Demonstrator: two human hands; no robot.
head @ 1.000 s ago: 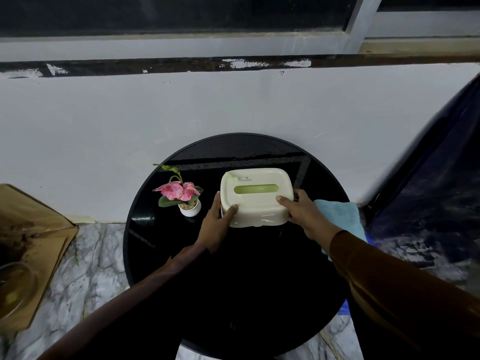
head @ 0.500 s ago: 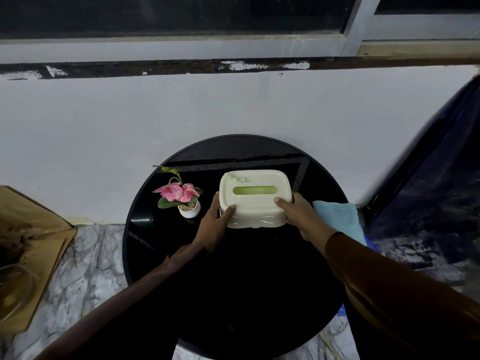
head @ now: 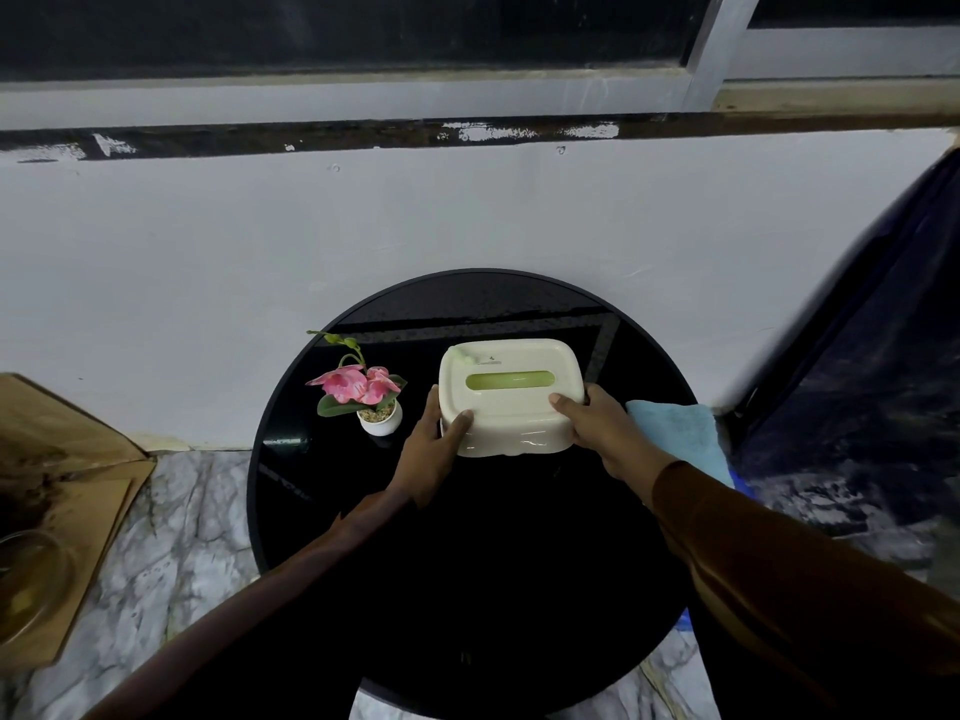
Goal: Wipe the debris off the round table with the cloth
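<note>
Table: a round black glossy table (head: pixel 467 589) stands against a white wall (head: pixel 415 220), on a marbled floor.
Box: a cream tissue box (head: pixel 506 394) with a green slot in its lid sits on the far half of the table, near the middle.
Left hand: the left hand (head: pixel 434 449) grips the box's near left corner, thumb laid over the lid edge, fingers wrapped down the left side.
Right hand: the right hand (head: pixel 605 428) grips the box's right end, thumb on the lid, fingers curled round the far side; a brown sleeve covers the arm.
Cloth: a light blue cloth (head: pixel 680 433) lies at the table's right edge, just beside the right hand and partly hidden by the wrist; neither hand holds it.
Plant: a small white pot with pink flowers (head: pixel 371 397) stands left of the box, near the left hand.
Debris: I cannot tell any on the dark top.
Left floor: brown cardboard (head: pixel 57 480) lies flat.
</note>
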